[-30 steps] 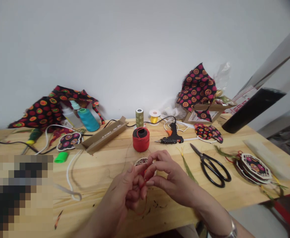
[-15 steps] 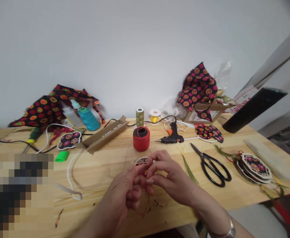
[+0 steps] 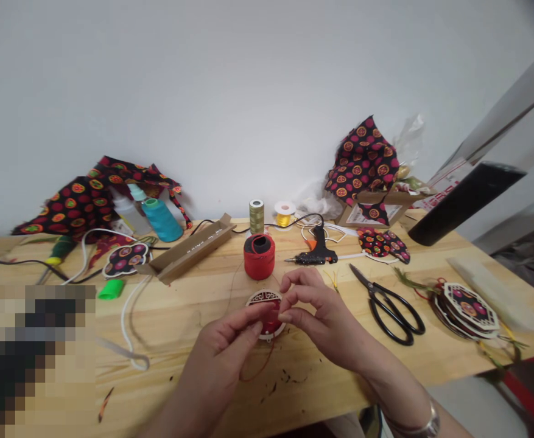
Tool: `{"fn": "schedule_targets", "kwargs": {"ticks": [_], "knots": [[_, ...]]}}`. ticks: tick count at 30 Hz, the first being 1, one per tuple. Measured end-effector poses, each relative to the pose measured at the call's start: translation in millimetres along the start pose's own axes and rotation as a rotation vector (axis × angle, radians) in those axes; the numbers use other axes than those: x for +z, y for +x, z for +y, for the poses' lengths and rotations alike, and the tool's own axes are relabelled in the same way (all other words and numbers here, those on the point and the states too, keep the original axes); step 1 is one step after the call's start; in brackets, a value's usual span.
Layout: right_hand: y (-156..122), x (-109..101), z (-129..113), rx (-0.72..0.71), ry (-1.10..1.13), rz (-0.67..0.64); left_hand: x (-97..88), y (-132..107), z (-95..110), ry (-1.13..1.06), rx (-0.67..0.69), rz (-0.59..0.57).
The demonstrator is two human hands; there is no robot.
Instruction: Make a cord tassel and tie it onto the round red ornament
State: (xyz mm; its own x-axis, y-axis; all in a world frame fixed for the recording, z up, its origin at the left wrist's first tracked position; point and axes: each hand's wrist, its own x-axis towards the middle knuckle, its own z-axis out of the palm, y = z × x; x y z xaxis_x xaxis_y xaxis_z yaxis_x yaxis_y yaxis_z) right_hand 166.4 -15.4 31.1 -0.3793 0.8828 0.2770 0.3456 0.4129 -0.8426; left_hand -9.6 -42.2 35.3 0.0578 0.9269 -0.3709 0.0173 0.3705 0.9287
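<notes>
Both my hands meet over a small round ornament (image 3: 267, 307) with a white fretwork rim and a red middle, lying on the wooden table (image 3: 179, 316). My left hand (image 3: 225, 347) pinches it from the near left with thumb and forefinger. My right hand (image 3: 316, 310) pinches at its right edge, fingers curled together. A thin red cord (image 3: 257, 368) loops down from the ornament onto the table below my hands. A red spool of cord (image 3: 259, 257) stands just behind the ornament.
Black scissors (image 3: 389, 304) lie to the right, a black glue gun (image 3: 315, 252) behind them. Finished patterned ornaments (image 3: 470, 307) sit at the far right. A cardboard strip (image 3: 189, 249), teal thread cone (image 3: 161, 220), thread spools (image 3: 256, 216) and patterned fabric (image 3: 88, 198) line the back.
My hands have lowered and drawn slightly apart, uncovering the round ornament; before, they were bunched together in front of it, working the red cord.
</notes>
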Motion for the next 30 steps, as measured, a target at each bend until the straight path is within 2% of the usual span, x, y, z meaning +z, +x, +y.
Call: {"fn": "schedule_targets", "kwargs": {"ticks": [4,10,13,18,30], "knots": [[0.1,0.3,1.3,-0.017,-0.03,0.001,1.2,-0.5,2.6,0.019,0.048,0.021],[0.7,2.0,-0.4,-0.037,-0.06,-0.003,0.9,0.2,2.1,0.054,0.085,-0.059],[0.9,2.6,-1.4,-0.042,-0.055,-0.009,-0.4,1.3,-2.7,0.087,0.085,-0.093],[0.6,2.6,-0.1,-0.049,-0.058,-0.007,-1.1,2.7,-9.4,0.127,0.032,-0.071],[-2.4,1.2,3.9,-0.064,-0.117,0.019,2.4,1.0,-6.3,0.197,0.019,-0.068]]}}
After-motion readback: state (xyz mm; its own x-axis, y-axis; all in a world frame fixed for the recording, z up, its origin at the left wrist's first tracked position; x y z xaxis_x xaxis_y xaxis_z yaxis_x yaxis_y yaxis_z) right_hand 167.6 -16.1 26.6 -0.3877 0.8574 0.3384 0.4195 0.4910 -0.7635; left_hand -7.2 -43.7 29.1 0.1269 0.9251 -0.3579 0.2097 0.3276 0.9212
